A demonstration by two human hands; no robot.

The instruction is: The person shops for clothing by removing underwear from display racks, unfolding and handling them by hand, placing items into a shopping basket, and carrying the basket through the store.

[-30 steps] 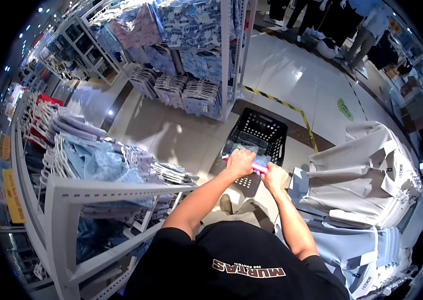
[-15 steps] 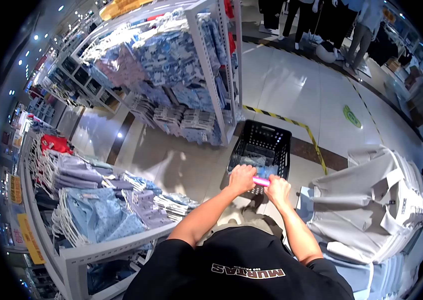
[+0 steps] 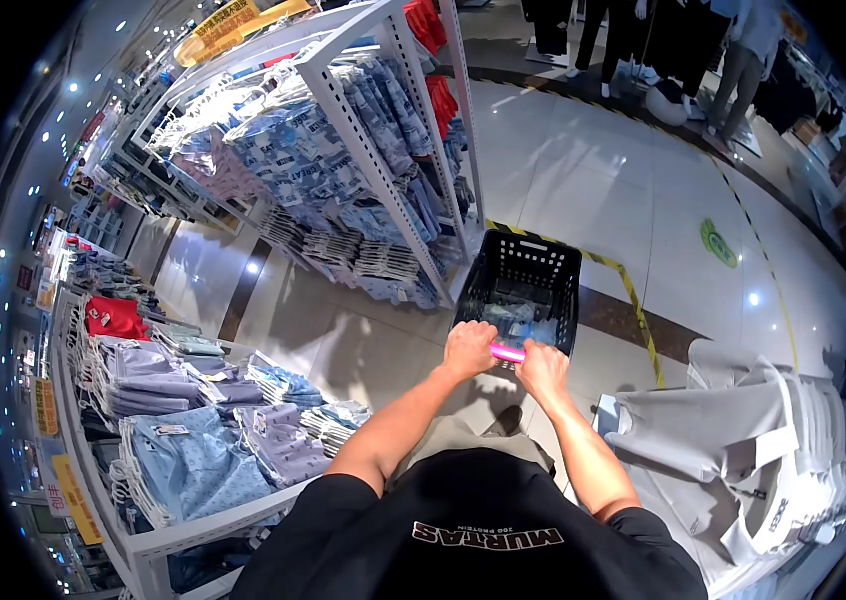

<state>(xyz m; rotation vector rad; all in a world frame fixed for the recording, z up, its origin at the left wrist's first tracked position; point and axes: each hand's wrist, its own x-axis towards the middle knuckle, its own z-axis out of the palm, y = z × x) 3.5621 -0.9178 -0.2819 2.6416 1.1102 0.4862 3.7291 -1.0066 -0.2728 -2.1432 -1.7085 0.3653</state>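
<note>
Both arms reach forward to a pink handle (image 3: 508,353) at the near end of a black perforated shopping basket (image 3: 576,290). My left hand (image 3: 470,348) is closed around the handle's left part. Around its right part my right hand (image 3: 543,368) is wrapped. Only the short pink stretch between the two fists shows. Inside the basket lie some clear and light-blue items (image 3: 523,318), too small to name. How the handle joins the basket is hidden behind my hands.
A tall white rack (image 3: 373,150) of patterned clothes stands ahead left. Nearer left is a low rack (image 3: 193,535) with blue and lilac garments. Grey shirts (image 3: 693,430) hang close on the right. Yellow-black tape (image 3: 633,290) marks the tiled floor; mannequins (image 3: 723,70) stand beyond.
The view has shifted slightly, so the racks and floor marks sit differently in it. Both hands stay on the pink handle, and the basket remains just ahead of them.
</note>
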